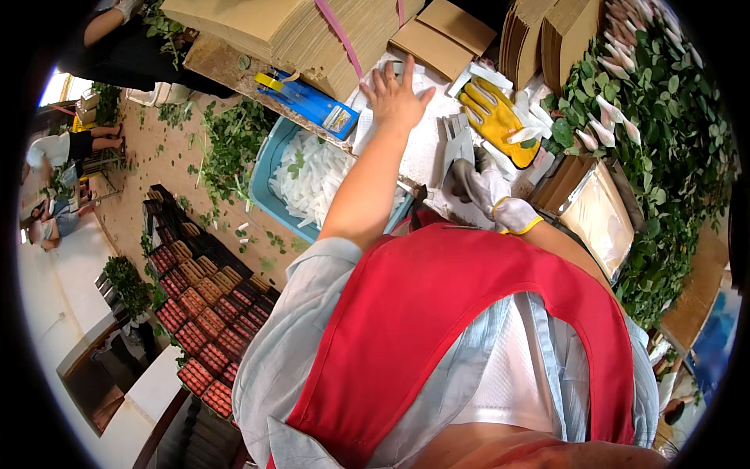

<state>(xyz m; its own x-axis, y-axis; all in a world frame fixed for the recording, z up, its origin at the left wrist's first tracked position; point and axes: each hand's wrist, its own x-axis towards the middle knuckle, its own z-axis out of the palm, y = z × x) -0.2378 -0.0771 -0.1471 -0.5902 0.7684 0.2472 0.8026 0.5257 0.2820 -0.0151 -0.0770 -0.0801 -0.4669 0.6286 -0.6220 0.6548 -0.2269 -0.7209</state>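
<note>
My bare left hand [397, 95] reaches out over the white worktop [422, 160] with its fingers spread, and nothing shows in it. It is between a blue tool with a yellow end [312, 105] and a folded piece of brown cardboard [443, 35]. My right hand [486, 190] wears a grey-white glove with a yellow cuff and is close to my body. Its fingers are curled together beside a grey upright metal-looking piece [455, 142]; what they hold, if anything, is hidden. A yellow work glove [494, 113] lies beyond it.
A blue tub [262, 176] of white tubular pieces stands left of the worktop. Stacked brown cardboard [266, 35] is at the back. Bundled pink-white flower buds [609, 125] with leaves fill the right. Red-patterned bundles [207, 320] lie lower left; people are beyond.
</note>
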